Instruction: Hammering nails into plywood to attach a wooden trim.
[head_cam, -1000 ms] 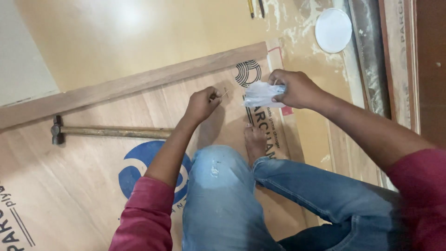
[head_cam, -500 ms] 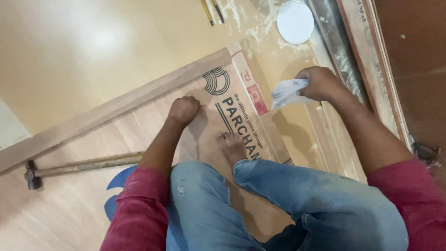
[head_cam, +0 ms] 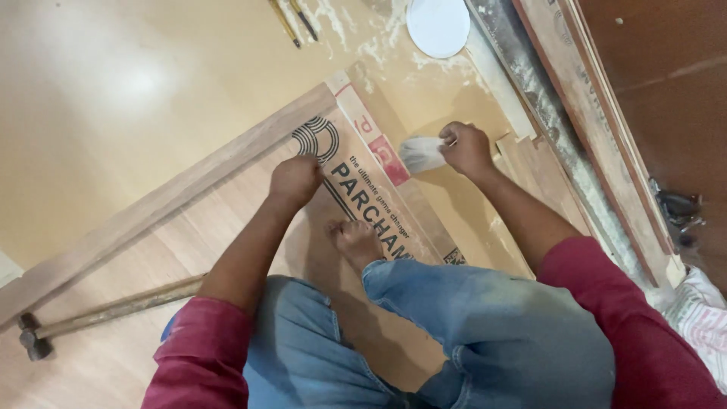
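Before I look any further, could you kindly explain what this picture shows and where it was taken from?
The one picture comes from a camera worn on a person's head, looking down at their own bare hands. The person squats on a wooden board laid over the yellowish floor. The left hand presses closed on the board beside a wooden strip along its edge; what it pinches is hidden. The right hand grips a small crumpled clear plastic bag. A hammer lies at the left, and a white round lid lies ahead.
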